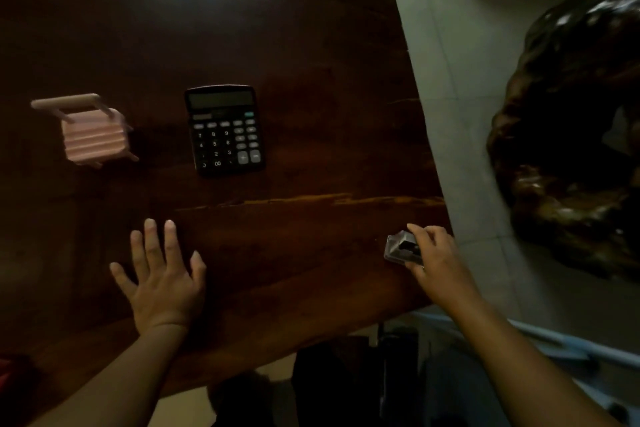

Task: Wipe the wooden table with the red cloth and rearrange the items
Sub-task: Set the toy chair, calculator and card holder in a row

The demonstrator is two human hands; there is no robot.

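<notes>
The dark wooden table (284,45) fills most of the view. A black calculator (224,130) lies flat near its middle. To the left stands a small pink rack-like holder with a handle (90,135). My left hand (162,277) rests flat on the near part of the table, fingers spread, holding nothing. My right hand (436,263) grips a small clear plastic box with a dark object inside (401,248), close to the table's right edge. A sliver of red, possibly the cloth (4,373), shows at the far left edge.
The table's right edge runs diagonally beside a pale tiled floor (460,87). A large dark glossy carved wooden piece (571,135) stands on the floor at right. Below the near edge are a dark seat (346,381) and a light blue bar (561,347).
</notes>
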